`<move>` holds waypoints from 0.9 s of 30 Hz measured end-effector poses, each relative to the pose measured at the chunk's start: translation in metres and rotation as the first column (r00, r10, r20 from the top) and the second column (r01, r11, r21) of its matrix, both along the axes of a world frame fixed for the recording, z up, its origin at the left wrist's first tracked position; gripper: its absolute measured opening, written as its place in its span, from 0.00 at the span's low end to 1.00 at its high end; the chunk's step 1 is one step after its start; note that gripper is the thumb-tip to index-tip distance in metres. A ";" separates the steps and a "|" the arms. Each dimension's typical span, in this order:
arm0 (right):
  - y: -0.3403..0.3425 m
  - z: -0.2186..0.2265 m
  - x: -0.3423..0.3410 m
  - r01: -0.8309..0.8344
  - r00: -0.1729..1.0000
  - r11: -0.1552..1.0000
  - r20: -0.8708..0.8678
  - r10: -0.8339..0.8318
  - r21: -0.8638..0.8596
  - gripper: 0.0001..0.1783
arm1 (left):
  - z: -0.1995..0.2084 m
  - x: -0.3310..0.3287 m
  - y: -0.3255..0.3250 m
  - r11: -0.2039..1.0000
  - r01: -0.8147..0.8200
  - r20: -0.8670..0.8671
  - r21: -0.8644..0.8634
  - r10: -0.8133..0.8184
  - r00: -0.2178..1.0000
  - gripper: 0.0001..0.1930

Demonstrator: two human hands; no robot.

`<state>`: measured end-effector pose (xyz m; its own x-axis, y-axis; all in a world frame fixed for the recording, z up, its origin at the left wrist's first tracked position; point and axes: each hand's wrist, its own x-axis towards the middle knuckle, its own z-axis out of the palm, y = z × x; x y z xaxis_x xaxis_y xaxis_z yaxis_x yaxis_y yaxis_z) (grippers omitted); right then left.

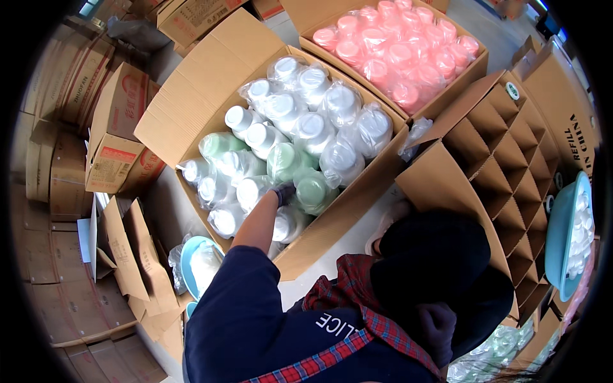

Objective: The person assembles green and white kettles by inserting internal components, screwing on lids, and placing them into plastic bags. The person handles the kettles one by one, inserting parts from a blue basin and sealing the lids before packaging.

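My left hand point(285, 194), in a dark glove, reaches down among plastic-wrapped bottles in an open cardboard box point(383, 167). Its fingers are mostly hidden between the wrapped items, so their grip does not show. A pale green wrapped bottle point(314, 193) lies just right of the hand, and a white one point(251, 191) is on its left. Most of the box's bottles are white, with a few pale green ones. Close to my dark-clothed knee, in shadow, my right hand point(438, 327) is curled closed, with nothing visible in it.
Behind stands a box of pink wrapped bottles point(402, 54). At right is a carton with cardboard dividers point(504, 150), beside a blue basin point(562, 255) holding small white pieces. Another blue basin point(189, 258) sits near my left arm. Stacked cartons point(67, 255) line the left.
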<state>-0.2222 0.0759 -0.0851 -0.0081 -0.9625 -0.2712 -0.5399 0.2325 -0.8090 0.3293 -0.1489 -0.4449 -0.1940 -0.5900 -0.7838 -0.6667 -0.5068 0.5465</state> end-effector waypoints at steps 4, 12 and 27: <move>-0.010 0.008 0.003 -0.022 1.000 0.998 0.001 0.022 0.053 0.07 | 0.099 -0.033 0.011 0.948 -0.266 -0.066 0.174 0.281 0.958 0.29; -0.016 0.009 -0.007 -0.064 0.996 0.973 0.068 0.050 0.223 0.10 | 0.273 -0.017 -0.105 0.855 0.242 0.696 -0.458 0.176 0.697 0.30; -0.013 0.027 -0.007 -0.047 0.987 0.986 0.159 0.021 0.159 0.12 | 0.323 0.009 -0.101 0.727 0.085 0.548 -0.681 0.430 0.717 0.52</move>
<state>-0.2289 0.0630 -0.0581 0.0785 -0.9048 -0.4186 -0.4198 0.3508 -0.8371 0.3387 -0.2502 -0.1224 0.3528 -0.9318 -0.0851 -0.8991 -0.3628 0.2450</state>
